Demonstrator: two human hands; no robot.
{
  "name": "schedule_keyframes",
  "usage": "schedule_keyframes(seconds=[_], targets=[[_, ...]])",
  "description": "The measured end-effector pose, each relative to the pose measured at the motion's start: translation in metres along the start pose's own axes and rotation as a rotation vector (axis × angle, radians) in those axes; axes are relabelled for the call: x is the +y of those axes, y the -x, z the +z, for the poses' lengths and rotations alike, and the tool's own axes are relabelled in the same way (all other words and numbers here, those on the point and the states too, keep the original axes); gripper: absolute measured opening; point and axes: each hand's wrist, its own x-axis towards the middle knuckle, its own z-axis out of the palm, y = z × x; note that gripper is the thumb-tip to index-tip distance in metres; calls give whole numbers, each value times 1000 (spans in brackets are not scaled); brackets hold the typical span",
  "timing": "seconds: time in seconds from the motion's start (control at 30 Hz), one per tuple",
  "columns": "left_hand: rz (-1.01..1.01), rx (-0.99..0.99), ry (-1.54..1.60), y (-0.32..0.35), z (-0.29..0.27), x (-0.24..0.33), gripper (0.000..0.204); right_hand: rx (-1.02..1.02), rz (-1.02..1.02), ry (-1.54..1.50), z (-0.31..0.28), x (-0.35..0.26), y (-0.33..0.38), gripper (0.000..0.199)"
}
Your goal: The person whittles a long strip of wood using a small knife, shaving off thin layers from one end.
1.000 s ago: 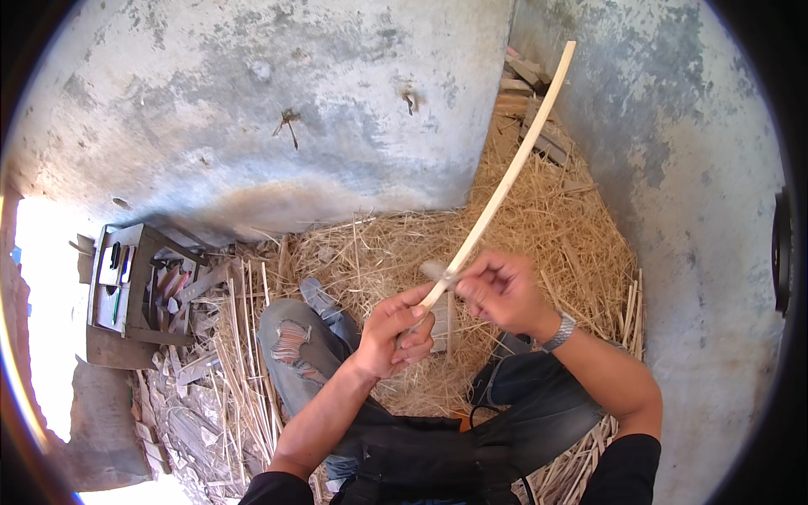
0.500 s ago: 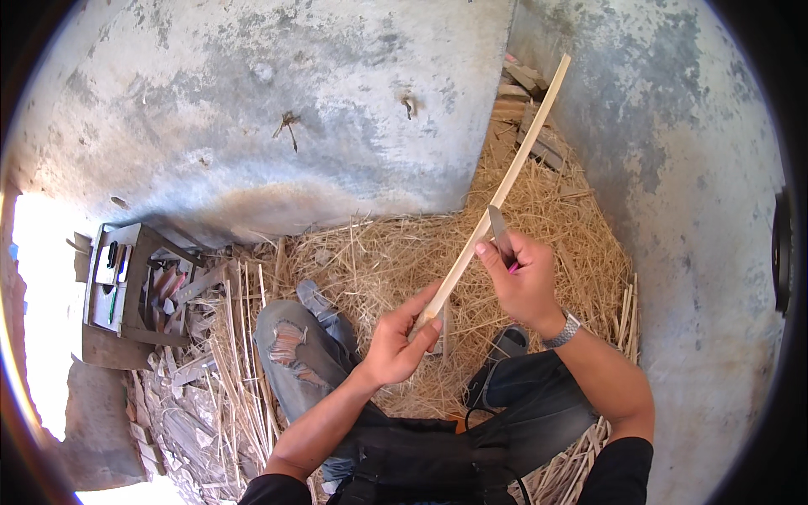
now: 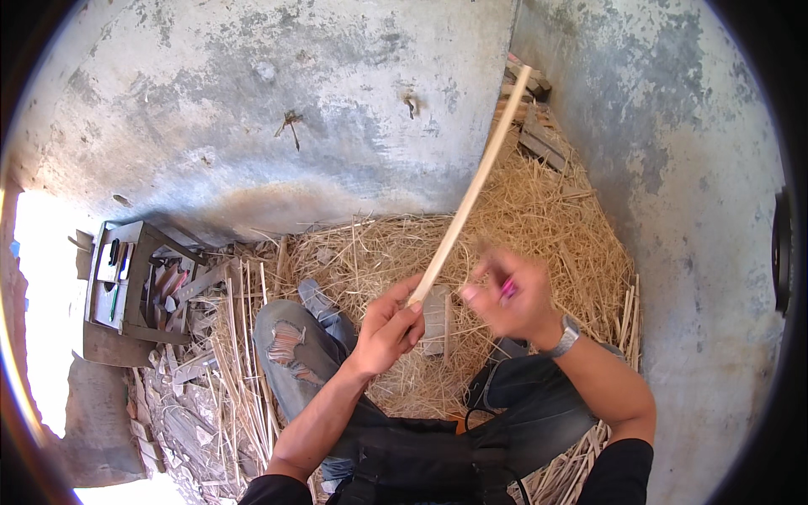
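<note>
A long pale wooden strip (image 3: pixel 474 187) slants up and away to the right, its near end pinched between the thumb and fingers of my left hand (image 3: pixel 389 330). My right hand (image 3: pixel 515 295), with a metal watch (image 3: pixel 568 335) at its wrist, is smeared by motion just right of the strip and apart from it. Its fingers are curled round a knife (image 3: pixel 507 288), of which a bit of pink handle shows; the blade is too blurred to make out. Below the strip's near end, a flat greyish block (image 3: pixel 435 320) lies among the shavings.
Straw-like shavings (image 3: pixel 555 219) cover the floor between my legs and the walls. A small wooden stool (image 3: pixel 126 286) with pens and tools on it stands at the left. Long thin strips (image 3: pixel 240 362) lie beside my left knee. Wood pieces (image 3: pixel 539 139) sit in the far corner.
My right hand with the knife has come away from the strip, lower and slightly left. The strip's far end has swung left, and my left hand has shifted slightly left, uncovering the block.
</note>
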Motion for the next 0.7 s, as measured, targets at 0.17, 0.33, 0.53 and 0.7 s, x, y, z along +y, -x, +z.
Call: schedule_keyframes(seconds=[0.17,0.33,0.53,0.7], targets=[[-44,-53,149,1,-1,-2,49,309,117,-335,-22,28,-18,22],[-62,-62,181,4,5,0,48,184,106,-4,-32,29,-16,30],[-20,-222,267,5,3,-5,54,130,126,185,-12,20,-15,32],[5,-199,175,10,0,-9,61,-13,98,105,11,19,6,29]])
